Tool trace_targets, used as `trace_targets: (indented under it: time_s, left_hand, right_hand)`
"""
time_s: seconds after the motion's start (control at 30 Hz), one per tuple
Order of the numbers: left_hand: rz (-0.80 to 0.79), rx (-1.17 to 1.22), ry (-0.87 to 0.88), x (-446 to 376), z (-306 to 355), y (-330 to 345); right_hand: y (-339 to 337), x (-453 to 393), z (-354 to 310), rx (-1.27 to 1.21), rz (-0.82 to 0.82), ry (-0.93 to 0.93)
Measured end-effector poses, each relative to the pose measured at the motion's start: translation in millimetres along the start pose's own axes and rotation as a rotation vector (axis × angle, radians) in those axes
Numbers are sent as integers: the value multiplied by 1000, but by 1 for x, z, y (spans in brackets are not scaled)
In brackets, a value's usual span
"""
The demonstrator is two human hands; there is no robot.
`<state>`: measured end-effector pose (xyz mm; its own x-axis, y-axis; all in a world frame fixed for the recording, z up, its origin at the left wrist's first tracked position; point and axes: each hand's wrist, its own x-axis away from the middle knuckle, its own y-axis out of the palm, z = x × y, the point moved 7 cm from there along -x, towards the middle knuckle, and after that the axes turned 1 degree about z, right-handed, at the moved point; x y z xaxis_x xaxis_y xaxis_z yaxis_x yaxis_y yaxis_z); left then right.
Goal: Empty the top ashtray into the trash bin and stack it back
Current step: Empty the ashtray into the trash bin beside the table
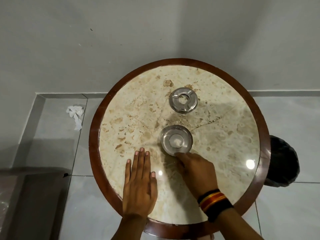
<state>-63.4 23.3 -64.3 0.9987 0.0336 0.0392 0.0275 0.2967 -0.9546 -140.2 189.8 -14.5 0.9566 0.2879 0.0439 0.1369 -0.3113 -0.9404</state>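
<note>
Steel ashtray (pixel 177 140) pinched at its near rim by right hand (pixel 197 168); left hand (pixel 139 179) flat, open on counter (pixel 225 144). Tilting early could spill ash before the bin (pixel 284 163).

Two bare forearms, a wristband (pixel 215 203) of black, yellow and red threads on the right wrist.

Sitting on the worktop (pixel 135 108): one ashtray (pixel 183 102) toward the wall, a second ashtray (pixel 176 140) nearer, directly before it. Lying flat left of the near one, the left hand (pixel 140 181); touching its near rim, the right hand (pixel 195 168). Standing on the floor right of the worktop, the trash bin (pixel 284 161); lying on the floor to the left, a crumpled tissue (pixel 75 113).
</note>
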Motion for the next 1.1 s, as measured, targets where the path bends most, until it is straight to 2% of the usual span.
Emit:
trace_targets:
  time_s: [0.17,0.27,0.43,0.53,0.73,0.87,0.97,1.1]
  left_hand:
    - [17,40,-4,0,-2,-2]
    - [13,59,-4,0,1,-2]
    - [4,91,-37,0,3,-1]
    - [28,70,-44,-1,4,-3]
    - [6,49,-58,-3,4,-2]
    - [20,52,-51,-3,8,-4]
    - [34,50,-37,-2,11,-4]
    - [35,59,-36,-2,13,-7]
  right_hand:
    - [-10,4,12,15,110,-73]
    - [-41,20,44,-39,220,-28]
    - [-111,60,145,-191,465,217]
    - [-133,88,219,-251,539,441]
    - [-85,128,334,-851,514,904]
    - [-21,148,374,-1343,492,1207]
    - [19,151,386,-1674,580,1392]
    - [46,153,392,-1831,766,1556]
